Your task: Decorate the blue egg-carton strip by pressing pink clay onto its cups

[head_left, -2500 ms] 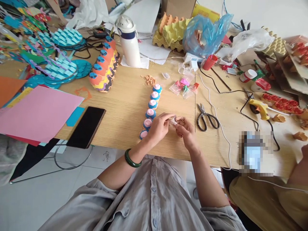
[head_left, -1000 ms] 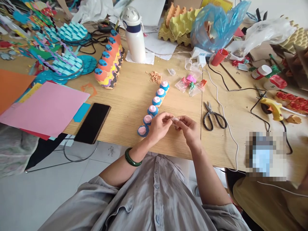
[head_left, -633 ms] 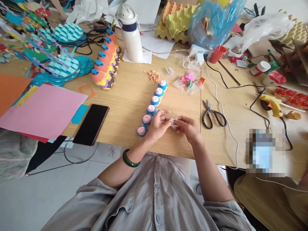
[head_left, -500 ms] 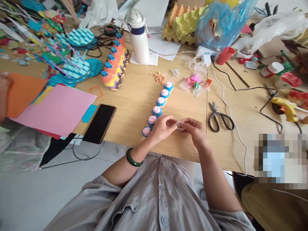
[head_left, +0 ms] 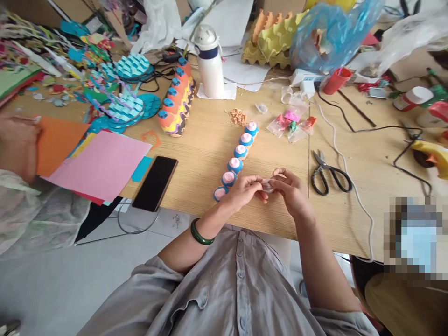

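Note:
A small clear plastic bag [head_left: 268,185] is pinched between my two hands over the front of the table; what it contains is too small to tell. My left hand [head_left: 247,190], closed, grips one side of the bag, and my right hand [head_left: 290,192] has its fingers closed on the other side. Beside my left wrist runs a row of blue egg-carton cups [head_left: 241,151], each topped with pink clay. The nearest cups lie just left of my left hand. Small bags of colored clay [head_left: 292,122] rest farther back.
Black-handled scissors [head_left: 331,173] and a white cable [head_left: 345,172] lie to the right. On the left are a phone [head_left: 156,183], pink paper [head_left: 105,158] and a painted egg-carton caterpillar [head_left: 178,105]. A white bottle [head_left: 210,70] stands behind. Another person's hand [head_left: 19,140] is at far left.
The view has shifted a little left, so things sit farther right. My hands keep hold of the small bag; my right index finger has lifted slightly, and more of the bag shows.

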Tool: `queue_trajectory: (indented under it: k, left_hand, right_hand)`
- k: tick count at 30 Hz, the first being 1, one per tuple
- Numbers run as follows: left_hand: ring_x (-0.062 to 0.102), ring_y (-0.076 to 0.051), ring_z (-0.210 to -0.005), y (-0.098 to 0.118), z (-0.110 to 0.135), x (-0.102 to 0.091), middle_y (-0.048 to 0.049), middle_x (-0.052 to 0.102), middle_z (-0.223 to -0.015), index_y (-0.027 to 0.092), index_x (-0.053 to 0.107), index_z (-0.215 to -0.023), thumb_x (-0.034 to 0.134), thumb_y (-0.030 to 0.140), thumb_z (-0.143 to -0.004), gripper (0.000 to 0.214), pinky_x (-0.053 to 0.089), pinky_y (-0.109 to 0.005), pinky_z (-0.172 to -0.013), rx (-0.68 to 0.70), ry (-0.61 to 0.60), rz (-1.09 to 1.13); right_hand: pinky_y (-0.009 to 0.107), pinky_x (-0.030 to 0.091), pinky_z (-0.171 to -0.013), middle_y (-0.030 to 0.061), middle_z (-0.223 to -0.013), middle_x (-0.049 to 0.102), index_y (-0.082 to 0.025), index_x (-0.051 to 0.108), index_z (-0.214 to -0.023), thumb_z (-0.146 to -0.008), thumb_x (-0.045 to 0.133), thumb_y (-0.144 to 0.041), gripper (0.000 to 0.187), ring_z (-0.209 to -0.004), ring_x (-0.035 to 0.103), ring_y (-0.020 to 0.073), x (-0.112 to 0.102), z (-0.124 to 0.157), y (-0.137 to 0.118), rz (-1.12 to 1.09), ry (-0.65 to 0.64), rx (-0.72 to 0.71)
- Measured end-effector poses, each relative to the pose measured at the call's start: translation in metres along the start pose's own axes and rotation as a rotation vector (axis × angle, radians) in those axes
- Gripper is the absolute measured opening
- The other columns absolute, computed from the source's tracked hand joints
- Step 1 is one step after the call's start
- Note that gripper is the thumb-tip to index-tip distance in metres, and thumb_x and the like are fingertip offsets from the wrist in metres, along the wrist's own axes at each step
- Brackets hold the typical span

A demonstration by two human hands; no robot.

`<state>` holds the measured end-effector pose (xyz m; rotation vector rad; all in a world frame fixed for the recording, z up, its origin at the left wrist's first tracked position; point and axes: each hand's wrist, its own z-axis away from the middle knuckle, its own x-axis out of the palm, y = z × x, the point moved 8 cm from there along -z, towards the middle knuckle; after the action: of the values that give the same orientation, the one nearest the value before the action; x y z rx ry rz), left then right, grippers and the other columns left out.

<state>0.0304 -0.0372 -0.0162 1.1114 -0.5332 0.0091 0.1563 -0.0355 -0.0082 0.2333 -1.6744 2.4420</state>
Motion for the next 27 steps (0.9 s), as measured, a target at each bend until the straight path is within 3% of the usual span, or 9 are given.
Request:
queue_trajectory:
  k: [4, 9, 14, 17, 23, 27]
  left_hand:
    - [0.062, -0.011, -0.062, -0.003, 0.006, 0.004, -0.0041, 0.068, -0.066, 0.012, 0.07, -0.07, 0.072, 0.023, -0.071, 0.011, 0.045, -0.021, -0.056, -0.064, -0.042, 0.108]
    - [0.064, -0.012, -0.067, -0.009, 0.008, 0.004, -0.0044, 0.07, -0.07, 0.014, 0.07, -0.071, 0.076, 0.025, -0.07, 0.013, 0.045, -0.023, -0.059, -0.114, -0.065, 0.229]
    - [0.069, -0.015, -0.084, 0.005, 0.004, -0.006, -0.0039, 0.075, -0.086, 0.014, 0.072, -0.079, 0.074, 0.022, -0.072, 0.011, 0.057, -0.029, -0.081, 0.042, 0.072, 0.135]
    - [0.072, -0.018, -0.088, 0.006, 0.003, -0.003, -0.0045, 0.076, -0.09, 0.013, 0.071, -0.081, 0.075, 0.023, -0.072, 0.014, 0.058, -0.039, -0.093, 0.067, 0.036, 0.125]
    - [0.074, -0.019, -0.087, 0.003, 0.003, -0.014, -0.0047, 0.077, -0.086, 0.013, 0.072, -0.084, 0.076, 0.024, -0.07, 0.018, 0.057, -0.039, -0.096, 0.104, 0.102, 0.046]
    - [0.074, -0.02, -0.087, 0.002, 0.003, -0.012, -0.0051, 0.076, -0.09, 0.014, 0.069, -0.085, 0.076, 0.028, -0.074, 0.019, 0.059, -0.04, -0.092, 0.092, 0.036, 0.003]
  right_hand:
    - [0.024, 0.038, -0.051, -0.003, -0.063, 0.066, -0.021, 0.059, -0.083, -0.062, 0.086, -0.033, 0.037, -0.055, 0.055, 0.0116, 0.001, 0.001, 0.003, -0.057, -0.113, 0.09]
    - [0.024, 0.042, -0.054, -0.0028, -0.067, 0.066, -0.021, 0.062, -0.089, -0.067, 0.089, -0.036, 0.038, -0.06, 0.058, 0.012, 0.0, 0.009, -0.004, -0.072, -0.137, 0.089]
    - [0.026, 0.05, -0.067, -0.0006, -0.082, 0.07, -0.021, 0.069, -0.093, -0.068, 0.086, -0.03, 0.032, -0.073, 0.063, 0.0129, 0.005, 0.012, -0.009, -0.084, -0.128, 0.026]
    - [0.026, 0.05, -0.068, -0.0012, -0.083, 0.069, -0.021, 0.069, -0.091, -0.066, 0.086, -0.027, 0.03, -0.075, 0.062, 0.0126, 0.002, 0.012, -0.01, -0.083, -0.074, -0.009]
    - [0.025, 0.049, -0.059, -0.0018, -0.076, 0.064, -0.021, 0.07, -0.09, -0.066, 0.088, -0.03, 0.031, -0.067, 0.055, 0.0115, 0.002, 0.014, -0.002, -0.104, -0.13, 0.063]
    - [0.026, 0.051, -0.06, -0.0012, -0.076, 0.065, -0.021, 0.068, -0.084, -0.065, 0.09, -0.031, 0.031, -0.068, 0.058, 0.0122, 0.0, 0.015, -0.001, -0.13, -0.137, 0.073]
